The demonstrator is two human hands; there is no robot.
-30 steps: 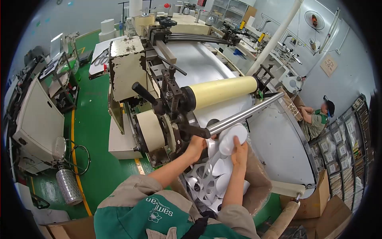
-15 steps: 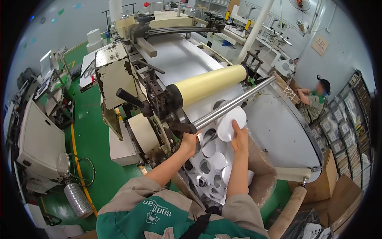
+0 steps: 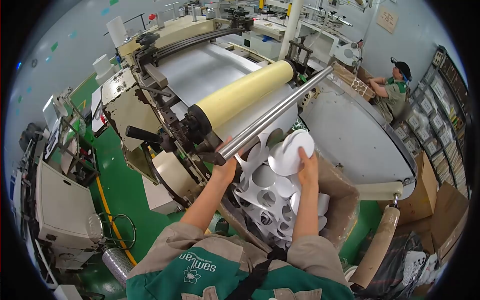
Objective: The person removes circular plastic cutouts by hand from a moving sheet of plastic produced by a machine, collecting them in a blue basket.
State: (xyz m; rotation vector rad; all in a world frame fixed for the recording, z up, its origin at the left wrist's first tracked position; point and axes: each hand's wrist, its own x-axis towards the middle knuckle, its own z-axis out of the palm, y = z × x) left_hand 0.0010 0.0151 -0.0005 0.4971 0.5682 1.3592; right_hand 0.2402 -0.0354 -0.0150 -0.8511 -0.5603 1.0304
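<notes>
My right hand (image 3: 309, 169) grips a few overlapping white discs (image 3: 287, 159), thumb pressed on the front one. My left hand (image 3: 225, 167) is at the left end of the shiny metal bar (image 3: 277, 112); its fingers reach up behind the bar, partly hidden, and look stretched out. Beside it hangs a white sheet with round cut-outs (image 3: 245, 182), running down from the bar. Whether the left fingers touch the sheet's edge cannot be made out. Above the bar lies a yellow roller (image 3: 245, 95), over the wide white web (image 3: 200, 70) of the machine.
Below my hands stands a cardboard box (image 3: 337, 200) lined with plastic, holding the punched sheet. A black handle (image 3: 142, 134) sticks out at left. A grey metal panel (image 3: 357, 140) and a cardboard-coloured roll (image 3: 377, 247) are at right. A co-worker (image 3: 392, 92) sits beyond, hands at another box.
My right hand has shifted slightly right, and more overlapping discs show in it. My left fingers now show above the bar. The view has moved, and the co-worker's head has turned.
</notes>
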